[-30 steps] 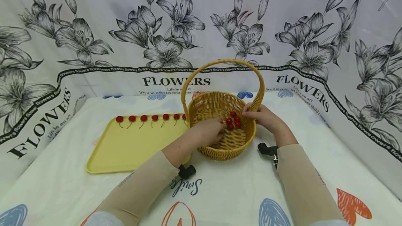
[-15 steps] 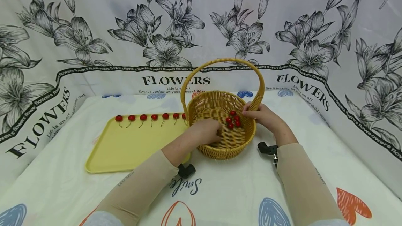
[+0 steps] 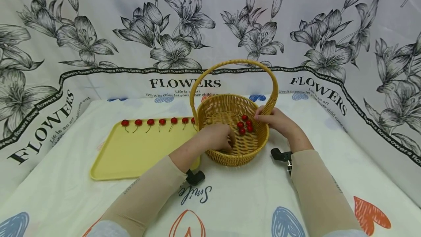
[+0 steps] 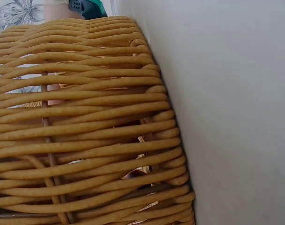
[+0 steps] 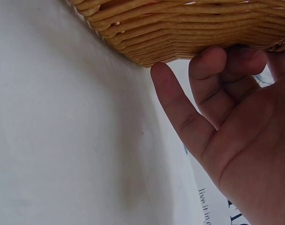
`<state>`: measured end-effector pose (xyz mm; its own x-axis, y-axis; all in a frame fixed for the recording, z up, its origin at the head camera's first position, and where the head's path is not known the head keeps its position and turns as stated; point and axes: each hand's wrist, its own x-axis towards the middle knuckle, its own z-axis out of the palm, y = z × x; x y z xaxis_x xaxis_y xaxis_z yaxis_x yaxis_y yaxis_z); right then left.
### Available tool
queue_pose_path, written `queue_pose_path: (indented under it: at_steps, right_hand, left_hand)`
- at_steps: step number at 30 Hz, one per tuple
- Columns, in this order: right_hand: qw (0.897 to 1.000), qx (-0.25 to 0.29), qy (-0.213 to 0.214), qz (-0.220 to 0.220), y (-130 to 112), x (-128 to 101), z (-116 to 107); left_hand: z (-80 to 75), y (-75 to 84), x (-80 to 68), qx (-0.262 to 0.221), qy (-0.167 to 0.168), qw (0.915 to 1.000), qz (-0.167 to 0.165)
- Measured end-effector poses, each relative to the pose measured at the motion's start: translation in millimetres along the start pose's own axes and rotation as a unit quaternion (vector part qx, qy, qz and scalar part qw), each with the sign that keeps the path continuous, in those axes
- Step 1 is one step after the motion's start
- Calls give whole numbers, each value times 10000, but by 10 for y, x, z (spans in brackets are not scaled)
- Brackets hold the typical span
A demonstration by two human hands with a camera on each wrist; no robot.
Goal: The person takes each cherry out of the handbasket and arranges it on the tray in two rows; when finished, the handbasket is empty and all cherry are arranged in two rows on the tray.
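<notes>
A yellow wicker basket [image 3: 230,159] with a tall arched handle stands on the cloth. Several red cherries [image 3: 242,131] lie inside, toward its right side. My left hand [image 3: 214,136] reaches over the near-left rim into the basket, left of those cherries. Its fingertips are hidden, so whether it holds anything cannot be told; the left wrist view is mostly basket weave [image 4: 86,117]. My right hand [image 3: 279,123] grips the right rim by the handle's base. In the right wrist view, its fingers [image 5: 175,98] lie against the outside of the wall.
Left of the basket lies a yellow tray [image 3: 141,153]. A row of several red cherries [image 3: 150,121] with stems runs along its far edge, partly hidden behind the basket handle. A white patterned cloth [image 3: 243,200] covers the table, and a flowered curtain hangs behind.
My left hand has shifted slightly inside the basket, its fingers dipping lower toward the near side. My right hand keeps its grip, and the cherries stay where they were.
</notes>
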<state>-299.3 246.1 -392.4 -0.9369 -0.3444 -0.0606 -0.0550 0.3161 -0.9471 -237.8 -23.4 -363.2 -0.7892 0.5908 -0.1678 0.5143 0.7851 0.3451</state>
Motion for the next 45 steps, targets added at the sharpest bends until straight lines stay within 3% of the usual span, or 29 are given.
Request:
queue_pose_path:
  at_steps: [7,12,17,21,24,29,36,39,45]
  right_hand:
    - [10000,-8,13,-32,19,-21,-31]
    - [10000,8,34,-29,31,-36,-52]
    - [10000,30,27,-11,50,-49,-69]
    - [10000,29,45,7,68,-62,-83]
    - [10000,23,67,1,81,-72,-95]
    - [10000,28,32,-11,99,-88,-93]
    - [9999,124,-6,-48,65,-54,-62]
    - [9998,166,-23,-96,36,-43,-53]
    - [9997,212,-55,-81,24,-10,-42]
  left_hand:
    - [-12,19,28,-33,-13,10000,58]
    - [-9,-37,80,-544,80,9980,314]
    - [-30,-119,129,-1599,173,9855,539]
    - [-51,-137,144,-2283,234,9722,466]
    - [-60,-141,151,-2505,267,9663,530]
    - [-102,-150,120,-2627,330,9596,950]
    - [-359,-112,-149,-2799,514,9492,1345]
    - [-514,-102,-316,-3062,581,9399,1397]
    - [-907,-292,-796,-3213,1369,9306,1092]
